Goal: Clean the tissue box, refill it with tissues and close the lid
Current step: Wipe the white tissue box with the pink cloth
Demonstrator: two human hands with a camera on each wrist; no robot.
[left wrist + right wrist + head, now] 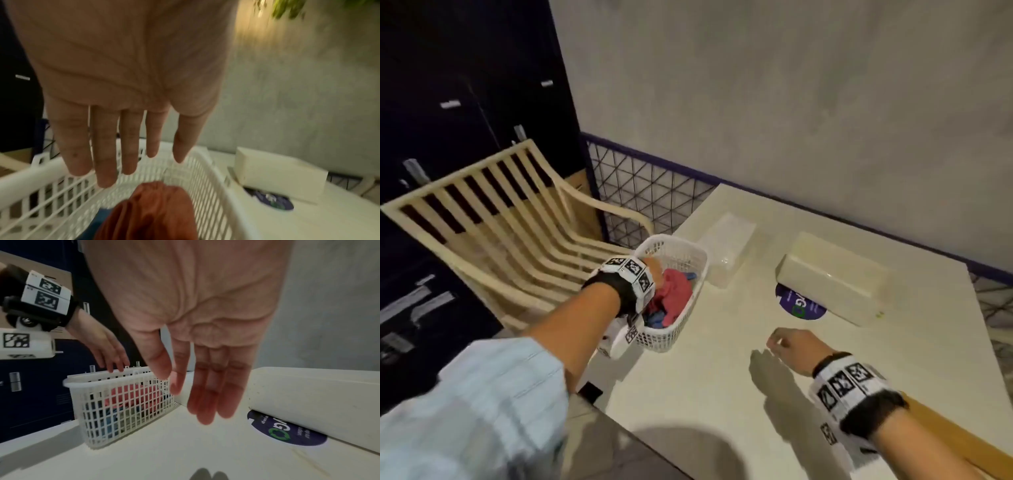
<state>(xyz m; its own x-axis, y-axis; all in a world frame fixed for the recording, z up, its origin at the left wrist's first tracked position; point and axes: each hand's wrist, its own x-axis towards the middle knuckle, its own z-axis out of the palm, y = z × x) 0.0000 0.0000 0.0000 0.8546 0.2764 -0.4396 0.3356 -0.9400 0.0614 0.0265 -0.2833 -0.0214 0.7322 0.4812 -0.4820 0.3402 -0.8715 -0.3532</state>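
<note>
The cream tissue box [832, 277] lies lid shut at the back right of the white table [722, 411], partly over a round purple sticker [801, 305]. A clear-wrapped pack of tissues [726, 253] sits to its left. A white lattice basket [690, 253] at the table's left edge holds a red cloth [674, 291] and a blue one. My left hand [654, 270] hovers over the basket, fingers straight and empty in the left wrist view [133, 172], just above the red cloth [154, 211]. My right hand [779, 342] hangs relaxed and empty above the table, in front of the tissue box [318, 402].
A slatted cream chair [500, 222] stands left of the table beside dark lockers [448, 102]. A wire grid fence [647, 192] runs behind the table along the grey wall. The table's near edge drops off at lower left.
</note>
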